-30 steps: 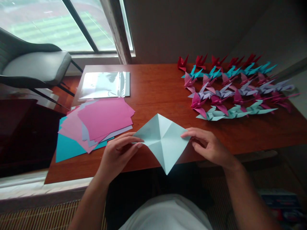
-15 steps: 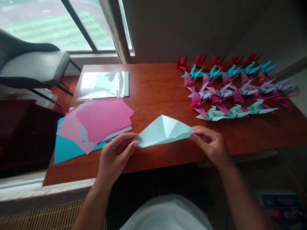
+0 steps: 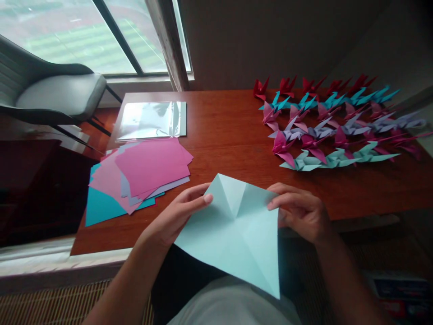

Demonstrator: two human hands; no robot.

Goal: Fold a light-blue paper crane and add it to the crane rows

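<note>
Brn tbl w/ paper cranes, col. sheets, pkt

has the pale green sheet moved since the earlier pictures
Yes, the sheet has come nearer: its lowest corner now shows well past the near edge of the table, whereas half a second ago all of it showed on the far side.

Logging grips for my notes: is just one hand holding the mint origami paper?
No, the left hand and right hand both grip the creased mint origami paper.

A head-worn camera faces forward and down, close above a reddish-brown wooden desk, toward a dark wall.
</note>
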